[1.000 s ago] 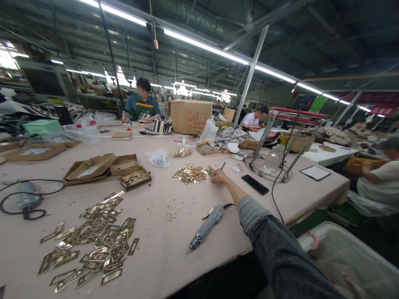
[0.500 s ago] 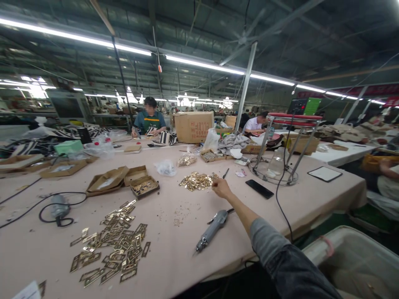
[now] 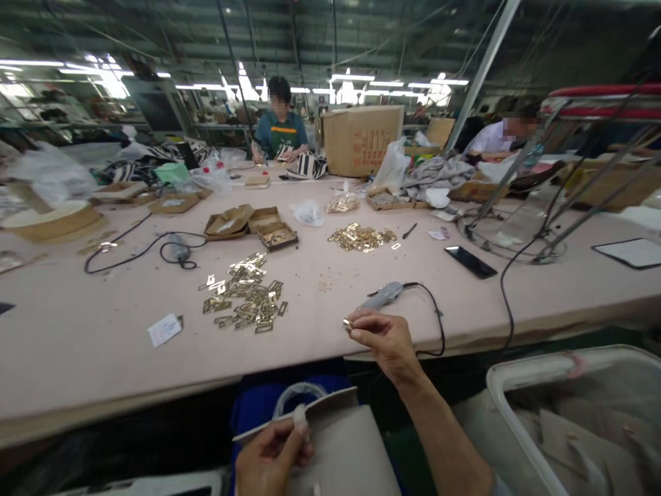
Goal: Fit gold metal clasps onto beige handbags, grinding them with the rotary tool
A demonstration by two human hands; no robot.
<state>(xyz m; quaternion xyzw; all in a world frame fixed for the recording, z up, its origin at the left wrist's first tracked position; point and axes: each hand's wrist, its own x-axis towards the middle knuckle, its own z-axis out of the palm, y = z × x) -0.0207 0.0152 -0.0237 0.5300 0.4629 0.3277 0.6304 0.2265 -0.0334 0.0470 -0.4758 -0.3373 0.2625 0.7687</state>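
Observation:
My right hand [image 3: 383, 335] hovers over the near edge of the pink table [image 3: 93, 344], fingers pinched on a small gold metal piece [image 3: 348, 324]. Low in the view, my left hand [image 3: 272, 457] is closed on the top edge of a beige bag [image 3: 345, 448] with a rounded handle [image 3: 299, 395], a taped finger on the rim. Just beyond my right hand lies a grey electric screwdriver [image 3: 383, 295] with a black cord. Flat gold plates [image 3: 248, 295] are spread at mid table. A heap of gold fittings [image 3: 360, 238] sits farther back.
Open cardboard boxes [image 3: 253, 224], a black phone [image 3: 470, 262], a metal stand [image 3: 537, 207] and a large carton [image 3: 363, 140] stand on the table. A white bin [image 3: 521, 413] with beige pieces is at my right. Two people sit at the far side.
My right hand drew back from the far heap of gold fittings to the near table edge, now pinching a small piece. The view dropped, and my left hand and the bag came into view.

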